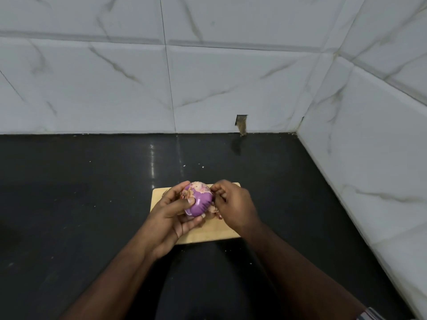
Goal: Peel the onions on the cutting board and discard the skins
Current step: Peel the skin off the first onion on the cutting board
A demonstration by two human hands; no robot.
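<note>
A purple onion [200, 200], partly peeled with papery pink skin still on its far side, is held just above a small wooden cutting board [208, 234]. My left hand [172, 217] cups it from the left and below, thumb pressed on its front. My right hand [232, 202] is at the onion's right side, fingertips pinched on the skin at its edge. Loose skin pieces [213, 212] lie on the board under the hands. Any other onions are hidden by my hands.
The board lies on a glossy black countertop [92, 192]. White marble-look tiled walls [208, 77] stand behind and to the right, meeting in a corner. A small hole [241, 124] in the back wall sits just above the counter. Small crumbs dot the counter.
</note>
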